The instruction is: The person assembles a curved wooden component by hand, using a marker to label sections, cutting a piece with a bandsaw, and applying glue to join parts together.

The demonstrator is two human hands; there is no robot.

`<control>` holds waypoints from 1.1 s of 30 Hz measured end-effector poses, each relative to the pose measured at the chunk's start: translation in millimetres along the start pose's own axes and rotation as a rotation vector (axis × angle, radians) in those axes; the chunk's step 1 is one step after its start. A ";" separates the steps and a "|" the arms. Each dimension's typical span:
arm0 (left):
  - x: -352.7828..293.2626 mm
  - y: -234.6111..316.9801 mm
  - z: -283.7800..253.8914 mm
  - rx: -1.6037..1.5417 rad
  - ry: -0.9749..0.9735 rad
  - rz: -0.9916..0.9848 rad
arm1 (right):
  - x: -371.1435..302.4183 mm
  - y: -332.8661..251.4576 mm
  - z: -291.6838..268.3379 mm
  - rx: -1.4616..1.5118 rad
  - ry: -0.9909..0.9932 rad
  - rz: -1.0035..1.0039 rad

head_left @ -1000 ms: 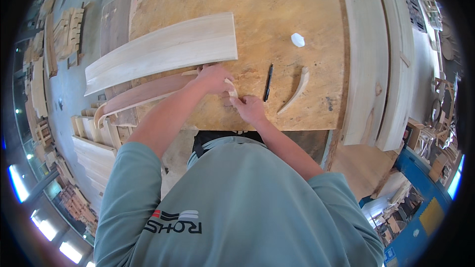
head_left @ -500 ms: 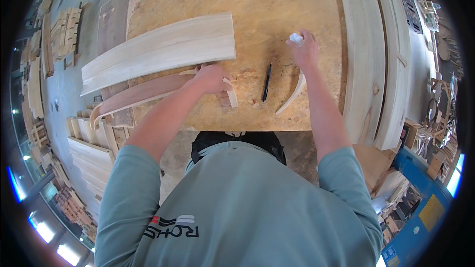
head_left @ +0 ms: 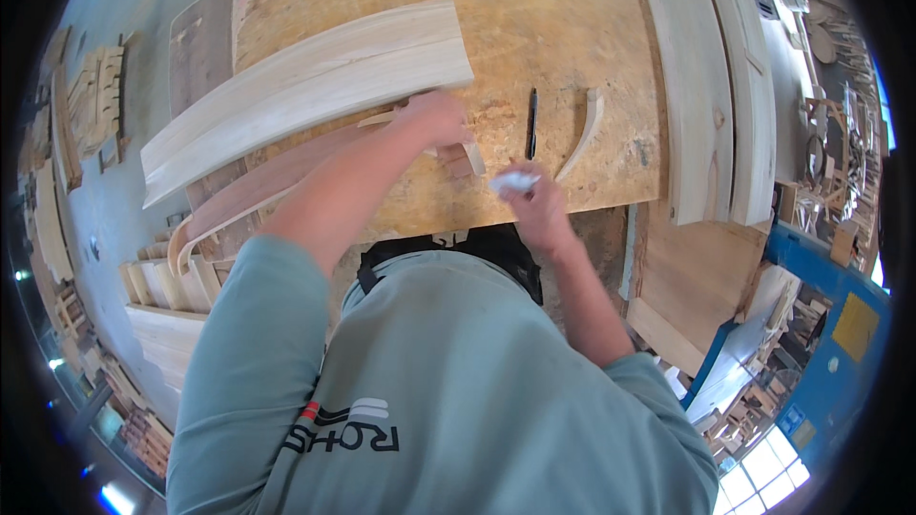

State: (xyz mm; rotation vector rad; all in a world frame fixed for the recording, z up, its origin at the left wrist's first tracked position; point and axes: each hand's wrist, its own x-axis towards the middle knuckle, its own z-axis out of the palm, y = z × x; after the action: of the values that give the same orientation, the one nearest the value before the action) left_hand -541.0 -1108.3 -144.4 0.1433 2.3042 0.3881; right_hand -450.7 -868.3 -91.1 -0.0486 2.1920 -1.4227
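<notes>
My left hand [head_left: 437,120] is closed on the right end of a long, curved reddish-brown wooden piece [head_left: 281,170], whose pale edge strip bends at the left end. Short pale and brown ends [head_left: 466,160] stick out below the fingers. Closed around a small white object, my right hand [head_left: 540,210] hovers by the bench's front edge; motion blurs the white object [head_left: 513,181] and its kind is unclear. A black pen [head_left: 531,122] lies just beyond that hand. Right of the pen rests a thin curved wooden strip [head_left: 584,133].
A wide, pale curved board [head_left: 315,86] lies on the worn wooden workbench [head_left: 553,14], beyond the brown piece. Long pale planks [head_left: 682,86] run along the right side. Stacked boards [head_left: 167,324] stand at the lower left, and a blue machine frame [head_left: 821,296] at the right.
My right hand has swung left and toward me with the white object, from beyond the curved strip to the bench's front edge. My left hand stays on the brown piece. The view has shifted slightly.
</notes>
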 end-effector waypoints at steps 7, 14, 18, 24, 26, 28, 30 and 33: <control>17.2 3.0 -1.7 0.176 -0.008 0.139 | -40.8 25.8 94.7 0.026 -0.095 0.101; 15.1 14.9 -17.6 0.344 -0.068 0.148 | -11.7 36.9 130.7 0.031 0.028 0.184; 21.6 10.9 -15.4 0.371 -0.035 0.209 | 8.5 62.8 141.9 -0.065 0.132 0.128; 20.0 15.1 -17.0 0.419 -0.079 0.200 | 23.3 50.7 148.1 0.049 0.242 0.194; 21.9 12.3 -15.9 0.412 -0.064 0.189 | 25.0 43.8 147.6 0.195 0.253 0.238; 21.4 10.7 -15.4 0.388 -0.060 0.188 | 27.4 41.2 146.6 0.299 0.248 0.270; 20.1 12.0 -16.6 0.405 -0.060 0.185 | 31.4 43.0 144.5 0.361 0.230 0.292; 17.3 18.0 -21.9 0.409 -0.079 0.183 | 36.5 50.4 145.3 0.461 0.281 0.357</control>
State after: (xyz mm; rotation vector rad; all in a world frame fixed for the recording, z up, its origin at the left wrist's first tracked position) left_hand -569.1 -1092.6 -136.3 0.5648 2.2714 -0.0053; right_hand -405.7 -979.1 -194.5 0.7051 1.8905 -1.7539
